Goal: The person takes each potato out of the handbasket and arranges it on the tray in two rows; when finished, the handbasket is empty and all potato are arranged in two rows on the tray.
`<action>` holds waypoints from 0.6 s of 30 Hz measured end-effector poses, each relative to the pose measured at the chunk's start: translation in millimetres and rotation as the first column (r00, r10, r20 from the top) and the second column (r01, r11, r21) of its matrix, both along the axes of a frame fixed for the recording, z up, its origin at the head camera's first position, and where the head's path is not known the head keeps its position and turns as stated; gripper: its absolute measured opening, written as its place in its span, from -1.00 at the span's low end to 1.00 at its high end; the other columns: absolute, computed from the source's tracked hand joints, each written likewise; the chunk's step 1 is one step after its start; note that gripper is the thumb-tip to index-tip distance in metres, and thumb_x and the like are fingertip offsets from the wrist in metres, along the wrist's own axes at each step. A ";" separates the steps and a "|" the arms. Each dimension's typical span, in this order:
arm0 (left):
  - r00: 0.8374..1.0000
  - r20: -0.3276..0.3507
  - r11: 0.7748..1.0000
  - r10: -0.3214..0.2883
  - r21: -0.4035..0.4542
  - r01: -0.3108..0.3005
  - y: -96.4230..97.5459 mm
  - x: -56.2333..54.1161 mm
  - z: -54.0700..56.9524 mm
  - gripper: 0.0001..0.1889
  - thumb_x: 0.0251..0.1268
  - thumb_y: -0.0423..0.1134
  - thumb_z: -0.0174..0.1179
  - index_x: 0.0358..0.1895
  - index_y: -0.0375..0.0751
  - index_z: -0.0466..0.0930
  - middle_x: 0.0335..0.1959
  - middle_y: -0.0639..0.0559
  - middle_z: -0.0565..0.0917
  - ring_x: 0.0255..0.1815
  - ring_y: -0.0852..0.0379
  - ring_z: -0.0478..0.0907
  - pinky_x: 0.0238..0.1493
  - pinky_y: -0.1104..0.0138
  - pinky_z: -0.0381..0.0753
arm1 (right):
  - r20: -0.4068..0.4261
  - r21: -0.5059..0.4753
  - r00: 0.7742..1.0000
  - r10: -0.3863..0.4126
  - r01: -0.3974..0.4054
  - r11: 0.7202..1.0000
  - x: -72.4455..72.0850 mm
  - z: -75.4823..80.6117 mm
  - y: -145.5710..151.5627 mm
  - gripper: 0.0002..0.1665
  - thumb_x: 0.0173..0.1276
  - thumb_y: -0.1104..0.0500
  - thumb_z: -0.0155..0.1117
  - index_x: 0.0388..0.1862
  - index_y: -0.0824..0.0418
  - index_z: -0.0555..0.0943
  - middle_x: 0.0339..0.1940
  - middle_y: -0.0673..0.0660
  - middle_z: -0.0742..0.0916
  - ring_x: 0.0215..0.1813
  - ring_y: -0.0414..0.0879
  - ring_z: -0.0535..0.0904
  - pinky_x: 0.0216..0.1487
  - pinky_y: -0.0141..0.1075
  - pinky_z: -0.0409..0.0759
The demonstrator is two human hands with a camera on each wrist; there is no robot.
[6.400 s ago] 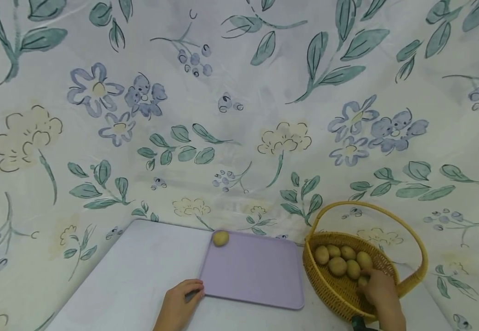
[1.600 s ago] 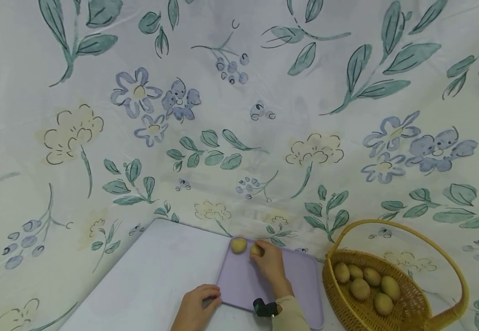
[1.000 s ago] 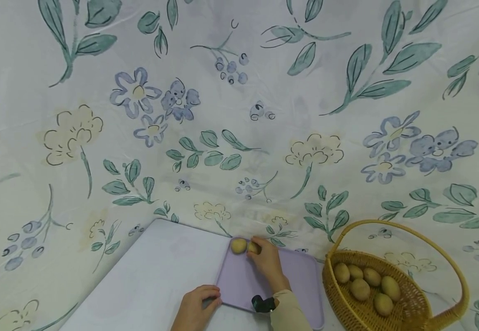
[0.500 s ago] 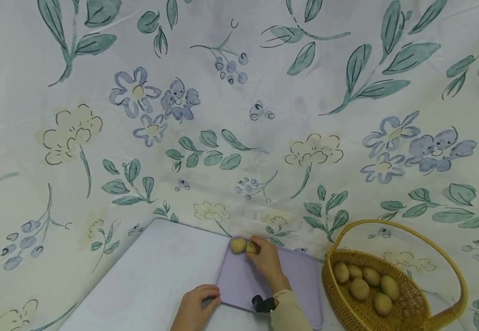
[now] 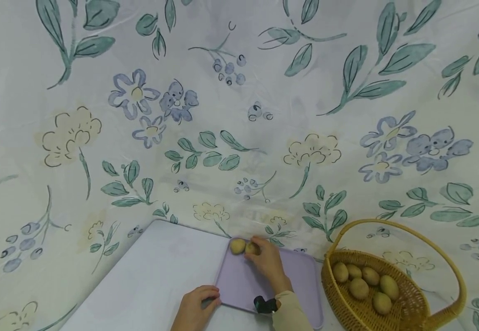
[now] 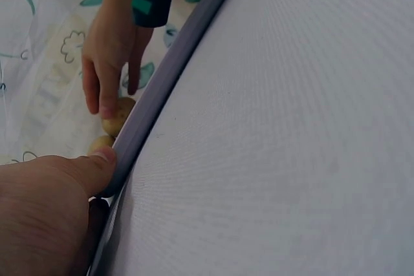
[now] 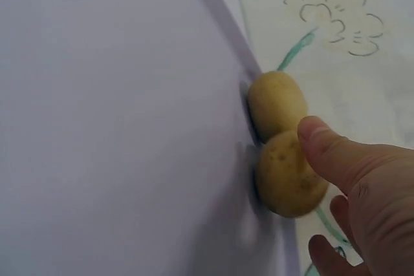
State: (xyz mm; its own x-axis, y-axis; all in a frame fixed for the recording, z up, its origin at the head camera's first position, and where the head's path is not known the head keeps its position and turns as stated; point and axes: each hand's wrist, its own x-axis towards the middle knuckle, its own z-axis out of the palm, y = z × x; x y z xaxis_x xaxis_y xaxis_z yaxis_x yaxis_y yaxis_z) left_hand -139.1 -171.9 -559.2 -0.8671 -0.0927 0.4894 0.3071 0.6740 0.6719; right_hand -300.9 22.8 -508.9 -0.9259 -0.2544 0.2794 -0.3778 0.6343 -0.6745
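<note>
My right hand (image 5: pixel 269 263) holds a potato (image 5: pixel 250 248) between thumb and fingers, at the far left corner of a lilac tray (image 5: pixel 243 287). A second potato (image 5: pixel 237 246) lies right in that corner. In the right wrist view the held potato (image 7: pixel 291 176) meets the corner potato (image 7: pixel 277 101), and the thumb lies on its side. At the tray's near left corner my left hand (image 5: pixel 199 305) grips the edge. The left wrist view shows the left thumb (image 6: pixel 100 159) over the tray rim (image 6: pixel 155 88); the fingers beneath are hidden.
To the right of the tray stands a tall-handled wicker basket (image 5: pixel 333 294) with several potatoes (image 5: pixel 359 288) inside. A white tabletop (image 5: pixel 160 266) stretches left of the tray. Behind rises a flower-printed cloth (image 5: pixel 222 115). A dark device (image 5: pixel 264 305) sits at my right wrist.
My right hand has gone from the basket to the tray with a potato, then shifted slightly left until it sits beside the corner potato. My left hand keeps its place at the tray edge.
</note>
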 end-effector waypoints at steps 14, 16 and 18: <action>0.997 -0.065 0.999 0.041 -0.001 -0.041 3.1 -1.8 -2.2 -0.85 0.00 -0.32 0.56 -0.34 -0.06 0.81 -0.23 0.24 0.80 -0.14 0.16 0.76 -0.01 0.22 0.78 | -0.067 -0.046 0.997 -0.043 0.040 0.998 8.6 16.7 37.8 -0.46 0.11 0.18 0.64 0.11 0.20 0.73 0.15 0.26 0.76 0.11 0.21 0.74 0.16 -0.01 0.74; 0.997 -0.070 0.999 0.040 0.001 -0.040 3.0 -2.1 -2.4 -0.84 -0.01 -0.32 0.56 -0.34 -0.06 0.81 -0.24 0.24 0.79 -0.15 0.16 0.76 -0.01 0.22 0.78 | -0.078 -0.038 0.996 -0.044 0.041 0.998 9.6 18.1 41.5 -0.48 0.11 0.19 0.63 0.09 0.21 0.74 0.12 0.26 0.77 0.10 0.21 0.74 0.16 0.01 0.74; 0.997 -0.069 0.999 0.037 0.000 -0.038 3.0 -2.2 -2.3 -0.85 -0.01 -0.31 0.56 -0.34 -0.05 0.81 -0.24 0.24 0.79 -0.15 0.17 0.76 -0.01 0.23 0.78 | -0.079 -0.038 0.996 -0.049 0.046 0.998 11.1 20.5 45.2 -0.49 0.11 0.20 0.63 0.08 0.20 0.74 0.11 0.24 0.78 0.10 0.20 0.74 0.17 0.02 0.73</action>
